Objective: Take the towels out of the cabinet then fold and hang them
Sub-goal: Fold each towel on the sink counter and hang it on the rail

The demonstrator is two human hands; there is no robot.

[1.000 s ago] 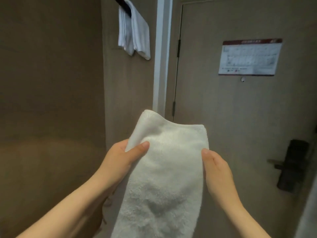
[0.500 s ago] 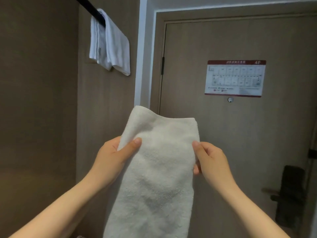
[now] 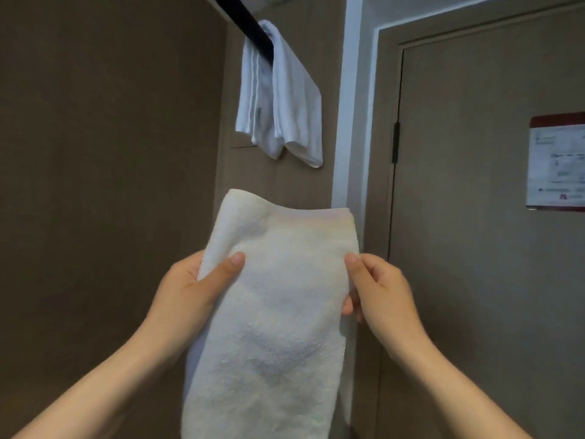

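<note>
A brown door (image 3: 474,232) fills the right side, with a brown wall (image 3: 104,185) on the left. Near the centre, a folded white towel (image 3: 275,318) hangs lengthwise, held by both side edges. Farther off and above it, a second white towel (image 3: 285,99) is draped over a black bar (image 3: 243,20). The left hand (image 3: 190,286) pinches the near towel's left edge, thumb in front; the right hand (image 3: 380,289) pinches its right edge. A printed notice (image 3: 557,160) is fixed to the door.

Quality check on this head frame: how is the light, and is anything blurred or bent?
Head view: dim, warm light, with the held towel brightest; the notice on the door is cut off at the edge, its text too blurred to read; the door frame leans and bows from the wide lens.
</note>
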